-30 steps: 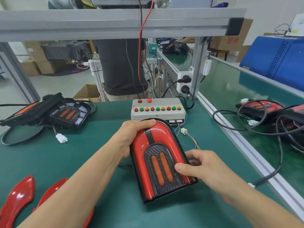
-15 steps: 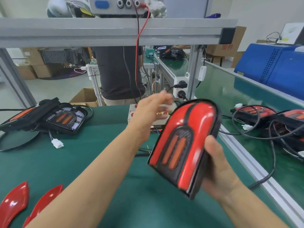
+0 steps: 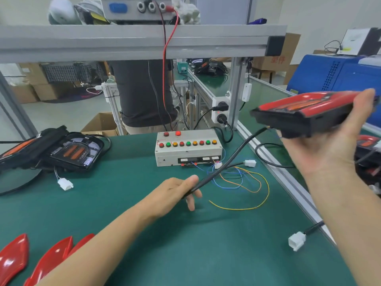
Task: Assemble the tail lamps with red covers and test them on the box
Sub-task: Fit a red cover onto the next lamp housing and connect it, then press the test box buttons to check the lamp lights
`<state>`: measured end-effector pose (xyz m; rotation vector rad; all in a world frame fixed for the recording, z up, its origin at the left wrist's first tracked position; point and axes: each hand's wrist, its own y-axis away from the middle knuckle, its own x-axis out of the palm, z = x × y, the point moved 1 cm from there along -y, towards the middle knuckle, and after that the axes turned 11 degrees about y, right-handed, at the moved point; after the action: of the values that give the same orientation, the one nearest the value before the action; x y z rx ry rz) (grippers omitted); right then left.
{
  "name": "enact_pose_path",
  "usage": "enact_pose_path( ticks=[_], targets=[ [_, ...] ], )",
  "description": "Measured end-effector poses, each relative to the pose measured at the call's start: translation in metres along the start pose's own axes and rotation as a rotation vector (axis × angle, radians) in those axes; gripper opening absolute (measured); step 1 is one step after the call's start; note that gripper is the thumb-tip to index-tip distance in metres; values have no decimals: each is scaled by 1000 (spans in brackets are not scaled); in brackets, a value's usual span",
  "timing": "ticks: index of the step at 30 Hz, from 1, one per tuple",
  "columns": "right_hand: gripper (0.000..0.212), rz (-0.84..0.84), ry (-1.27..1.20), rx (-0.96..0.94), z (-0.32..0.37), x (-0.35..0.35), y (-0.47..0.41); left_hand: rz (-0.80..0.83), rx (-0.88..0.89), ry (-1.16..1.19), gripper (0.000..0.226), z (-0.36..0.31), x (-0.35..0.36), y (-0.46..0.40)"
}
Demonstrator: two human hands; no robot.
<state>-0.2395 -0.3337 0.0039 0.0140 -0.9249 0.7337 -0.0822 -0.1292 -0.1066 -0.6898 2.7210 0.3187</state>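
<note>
Lamp in hand: my right hand [image 3: 321, 149] cradles the finished tail lamp [image 3: 309, 112] from below, thumb up over its far end, out at 3 o'clock over the bench edge; it lies nearly flat, red cover and orange lenses facing up.

Cable: my left hand [image 3: 175, 193] pinches the lamp's black cable [image 3: 228, 159] between thumb and fingers, low at the centre of the green bench [image 3: 144, 234]. The cable runs taut up toward 2 o'clock into the lamp's underside.

Plug: a white connector [image 3: 249, 163] lies by the loose coloured wires near the box's right end. I cannot tell whether it belongs to this cable or whether it is mated.

Test box: the test box [image 3: 188, 148] sits at 12 o'clock, one top red button glowing brighter than the other.

Done, as I judge: this lamp wears its red cover, so its assembly looks complete.

Left: at 9 o'clock two uncovered lamps [image 3: 61, 150] wait with a free connector; three red covers [image 3: 47, 263] lie at 7 o'clock. Those need covering and testing.

Other finished lamps: red-covered units [image 3: 369, 141] rest beyond the rail at 3 o'clock.
</note>
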Motion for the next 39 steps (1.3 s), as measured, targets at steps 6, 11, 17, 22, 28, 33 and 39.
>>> enact_pose_path(
  ticks=[6,11,17,22,28,33,39],
  targets=[
    [47,-30,153,280,-22,-41,21,-250,-169,-707,24,-13,-14,-14],
    [39,-140,274,538,-38,-69,36,-328,-212,-912,27,-11,-1,-32],
    [25,-313,494,620,-33,-98,32,-381,-168,-465,11,-13,-25,-19],
    [16,-367,759,646,-36,-117,20,-445,33,-151,16,-28,-58,12],
    [23,-179,958,717,-55,-114,-1,-550,292,-78,24,-35,-58,40],
    [28,54,1888,165,-63,-90,-25,-708,341,-229,14,-49,-28,44],
    [20,344,1777,127,-73,-41,-13,-755,622,-417,15,-77,-8,60]
  ],
)
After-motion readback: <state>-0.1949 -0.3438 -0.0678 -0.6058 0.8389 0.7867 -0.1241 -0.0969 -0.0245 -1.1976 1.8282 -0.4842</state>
